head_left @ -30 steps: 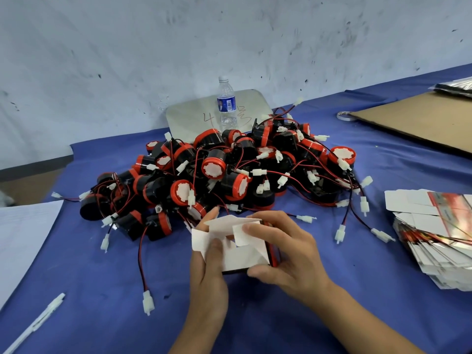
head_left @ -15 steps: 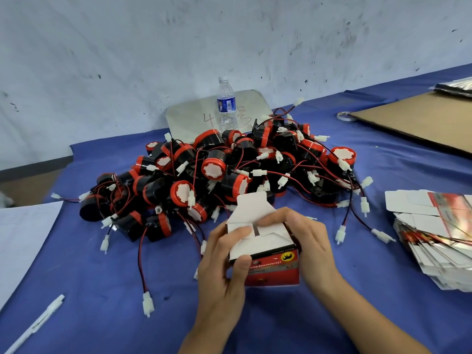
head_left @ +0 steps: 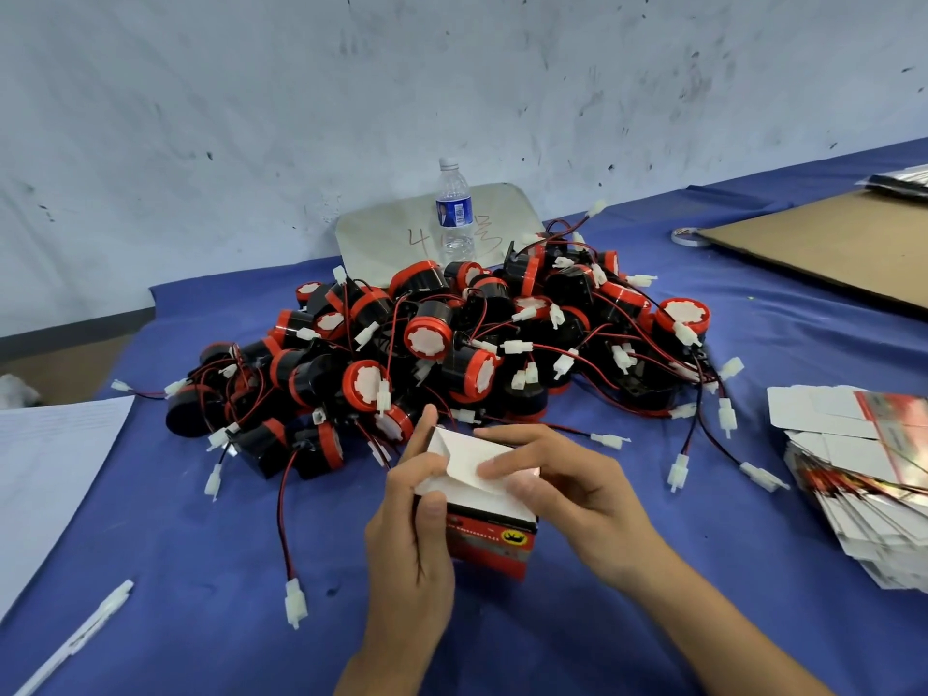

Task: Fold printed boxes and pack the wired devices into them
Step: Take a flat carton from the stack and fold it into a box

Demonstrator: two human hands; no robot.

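Box [head_left: 489, 532] stands upright on the blue cloth [head_left: 627, 620] between my hands, red printed front toward me. It carries a yellow line of print too small to read and a yellow oval with a black emblem. The white top flaps are folded over, so the contents are hidden. Left hand [head_left: 412, 535] grips the box's left side, thumb on the flap edge. Right hand [head_left: 562, 489] pinches the top flap from the right, fingers laid across it. Just beyond my fingers is the heap of wired devices [head_left: 452, 344], black and red with white connectors; loose leads trail to either side of my hands. Behind the heap are a water bottle [head_left: 454, 213], blue label unreadable, and a grey board [head_left: 381, 238] with a hand-written "4". Right of my right hand is a fanned stack of flat boxes [head_left: 863, 474] at the frame edge. Left of my left hand, a strip of cloth, then a paper sheet [head_left: 45, 469] and a white pen [head_left: 80, 640].
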